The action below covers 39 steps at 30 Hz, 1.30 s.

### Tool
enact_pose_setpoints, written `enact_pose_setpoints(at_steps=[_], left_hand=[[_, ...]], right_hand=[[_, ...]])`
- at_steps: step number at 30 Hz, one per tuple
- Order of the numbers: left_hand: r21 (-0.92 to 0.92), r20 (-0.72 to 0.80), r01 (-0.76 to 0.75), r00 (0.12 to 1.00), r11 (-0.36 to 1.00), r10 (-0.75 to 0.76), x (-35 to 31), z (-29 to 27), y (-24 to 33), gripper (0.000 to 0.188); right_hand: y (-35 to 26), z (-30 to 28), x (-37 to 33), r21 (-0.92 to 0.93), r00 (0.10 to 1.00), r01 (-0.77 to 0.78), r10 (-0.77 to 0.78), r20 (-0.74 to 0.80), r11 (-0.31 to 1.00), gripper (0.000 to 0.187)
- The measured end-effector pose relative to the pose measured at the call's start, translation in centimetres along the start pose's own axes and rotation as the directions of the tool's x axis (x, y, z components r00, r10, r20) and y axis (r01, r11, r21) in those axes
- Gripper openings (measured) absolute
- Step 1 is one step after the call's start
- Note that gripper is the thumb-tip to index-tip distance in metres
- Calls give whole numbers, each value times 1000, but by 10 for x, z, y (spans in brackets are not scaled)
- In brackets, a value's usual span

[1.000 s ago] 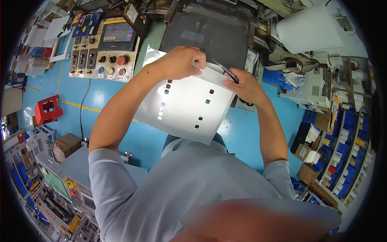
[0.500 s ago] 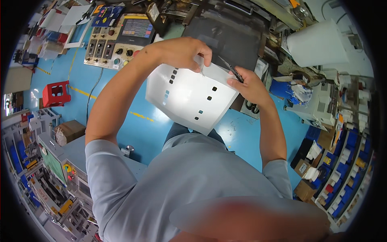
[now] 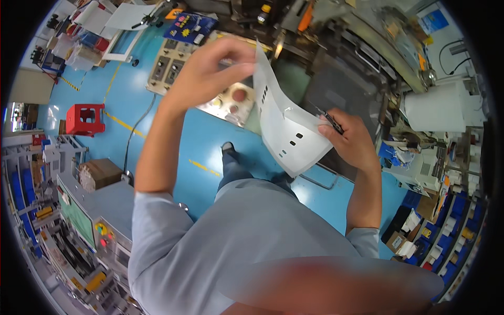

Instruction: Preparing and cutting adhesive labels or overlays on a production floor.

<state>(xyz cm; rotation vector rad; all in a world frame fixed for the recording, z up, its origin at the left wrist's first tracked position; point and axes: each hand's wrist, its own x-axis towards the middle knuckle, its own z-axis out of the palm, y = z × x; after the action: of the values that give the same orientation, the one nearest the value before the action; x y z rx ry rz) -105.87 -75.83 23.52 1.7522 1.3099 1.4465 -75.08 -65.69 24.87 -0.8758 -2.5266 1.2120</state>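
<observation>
Right hand (image 3: 350, 137) grips dark tool (image 3: 333, 123) and white sheet (image 3: 276, 125), edge bowing unsupported toward left hand (image 3: 210, 71), grip unclear.

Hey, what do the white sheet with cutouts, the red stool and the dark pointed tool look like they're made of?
White sheet: probably plastic film or coated paper, satin; it curls and shines softly. Red stool: likely moulded plastic, slightly glossy; uniform colour, openings in its sides. Dark pointed tool: perhaps metal, given its slim tip; finish unclear.
</observation>
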Motion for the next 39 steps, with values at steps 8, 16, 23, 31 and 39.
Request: enact_pose_setpoints(at_steps=[8, 16, 23, 31, 39], left_hand=[[-713, -183, 442, 633, 545, -752, -164, -43, -97, 58], [-367, -406, 591, 593, 718, -695, -143, -149, -190, 35], [26, -485, 605, 704, 796, -519, -157, -189, -251, 51], [368, -622, 598, 727, 712, -289, -179, -171, -261, 51], [92, -166, 429, 896, 899, -411, -121, -46, -188, 44]], right_hand=[[-62, 85, 86, 453, 916, 34, 154, -370, 891, 22], [24, 258, 176, 498, 851, -262, 441, -285, 827, 23], [14, 273, 103, 546, 884, -280, 434, -174, 789, 26], [-12, 249, 30, 714, 814, -341, 572, -101, 612, 28], [-14, 255, 23, 740, 764, -348, 631, -132, 576, 25]])
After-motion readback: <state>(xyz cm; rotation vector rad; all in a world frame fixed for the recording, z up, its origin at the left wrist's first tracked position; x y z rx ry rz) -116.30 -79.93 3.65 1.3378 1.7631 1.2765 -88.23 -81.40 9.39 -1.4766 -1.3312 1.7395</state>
